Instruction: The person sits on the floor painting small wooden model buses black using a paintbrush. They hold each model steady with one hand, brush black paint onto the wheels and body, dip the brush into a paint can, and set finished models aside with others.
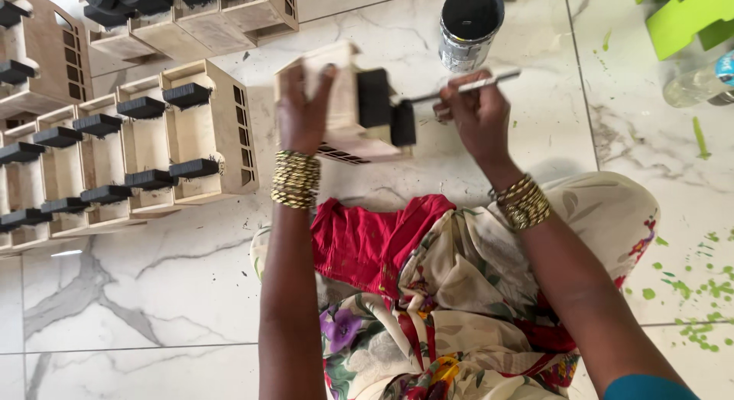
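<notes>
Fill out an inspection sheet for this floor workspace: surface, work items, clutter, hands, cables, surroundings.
Surface: white marble-look tiled floor, flecked with green paint splatter at right.
Work items: small wooden box with black-painted blocks, held above the floor; paintbrush with its black tip at the box; open paint tin, black inside, standing behind.
Clutter: rows of similar wooden boxes with black blocks at left; clear plastic bottle lying at right.
Hands: left hand grips the wooden box; right hand holds the paintbrush; both wrists wear gold bangles.
Cables: nothing seen.
Surroundings: green object at top right, partly cut off.
</notes>
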